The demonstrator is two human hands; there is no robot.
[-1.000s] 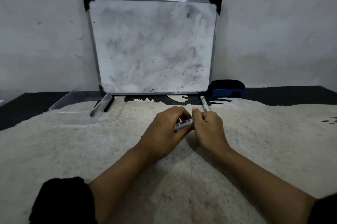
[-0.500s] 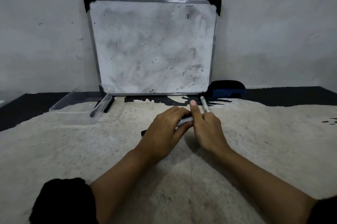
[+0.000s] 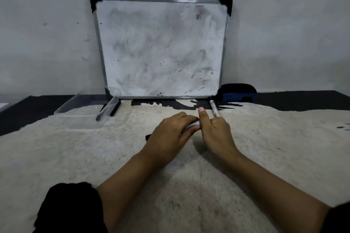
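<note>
A white marker [image 3: 195,123] lies across between my hands, low over the pale table top. My left hand [image 3: 170,134] grips its barrel with curled fingers, and the marker's black end [image 3: 147,136] pokes out past that hand on the left. My right hand [image 3: 216,132] meets the marker's right end with its lower fingers curled at it and its index finger raised; the contact itself is hidden. A smudged whiteboard [image 3: 161,48] leans on the wall behind.
A second white marker [image 3: 215,108] lies on the table just beyond my right hand. A blue eraser [image 3: 237,92] sits at the board's right foot. A clear plastic tray [image 3: 83,111] at the left holds two black markers [image 3: 108,110].
The marker has slid left through my left hand, so its black end now shows on that side. My right index finger has lifted and both hands shifted slightly away.
</note>
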